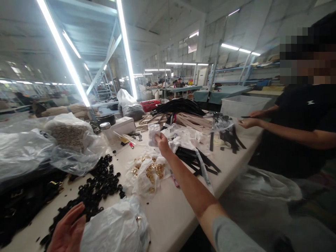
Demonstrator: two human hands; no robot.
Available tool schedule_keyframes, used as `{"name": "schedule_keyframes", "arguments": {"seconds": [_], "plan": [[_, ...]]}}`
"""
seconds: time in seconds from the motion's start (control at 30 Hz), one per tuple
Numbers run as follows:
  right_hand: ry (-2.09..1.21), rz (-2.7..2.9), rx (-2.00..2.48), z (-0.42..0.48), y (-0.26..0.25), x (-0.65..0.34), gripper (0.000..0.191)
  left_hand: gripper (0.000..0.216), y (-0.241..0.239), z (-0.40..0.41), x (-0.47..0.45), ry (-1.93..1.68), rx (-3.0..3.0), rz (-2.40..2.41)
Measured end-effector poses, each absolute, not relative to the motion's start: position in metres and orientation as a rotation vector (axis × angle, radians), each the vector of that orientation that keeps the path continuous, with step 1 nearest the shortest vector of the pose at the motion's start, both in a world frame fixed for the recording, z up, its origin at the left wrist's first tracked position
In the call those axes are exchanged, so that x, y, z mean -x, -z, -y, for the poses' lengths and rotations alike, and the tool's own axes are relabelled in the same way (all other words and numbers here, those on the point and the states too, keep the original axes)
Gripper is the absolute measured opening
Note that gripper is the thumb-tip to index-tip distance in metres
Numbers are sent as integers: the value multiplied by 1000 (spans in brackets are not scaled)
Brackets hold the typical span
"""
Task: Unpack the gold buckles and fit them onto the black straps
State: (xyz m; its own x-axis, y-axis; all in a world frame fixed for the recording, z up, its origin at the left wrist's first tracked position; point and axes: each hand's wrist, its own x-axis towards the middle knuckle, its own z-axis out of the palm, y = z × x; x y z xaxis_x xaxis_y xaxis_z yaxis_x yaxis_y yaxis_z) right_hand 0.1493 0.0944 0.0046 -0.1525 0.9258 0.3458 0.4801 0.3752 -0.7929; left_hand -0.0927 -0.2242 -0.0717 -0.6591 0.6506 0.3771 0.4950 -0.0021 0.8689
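My right hand (162, 142) is stretched far out over the table and closed on a small white packet (153, 134), held up above the surface. Just below that arm lies an open clear bag of gold metal buckles (149, 171). My left hand (68, 232) is low at the near edge, palm up and fingers spread, holding nothing. It rests beside a crumpled white plastic bag (115, 227) and a heap of black plastic rings (96, 189).
A co-worker in a black shirt stands at the right, both hands (249, 119) on black straps (231, 138). Tan and black strap piles (189, 117), a white box (122, 126), a grey tub (243, 105) and big clear bags (39, 147) crowd the white table (173, 213).
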Motion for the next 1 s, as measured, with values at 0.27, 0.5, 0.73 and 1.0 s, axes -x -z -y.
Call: {"name": "schedule_keyframes", "arguments": {"seconds": [0.27, 0.5, 0.73, 1.0], "plan": [[-2014, 898, 360, -15, 48, -116, 33, 66, 4, 135, 61, -1515, -1075, -1558], [-2198, 1154, 370, 8, 79, -99, 50, 25, 9, 83, 36, -1460, -749, -1087], [-2079, 1260, 397, 4, 82, -95, 55, 21, 2, 70, 43, -1509, -774, -1135], [-1930, 1350, 427, 5, 74, -100, 61, 44, -4, 53, 46, -1544, -805, -1267]]}}
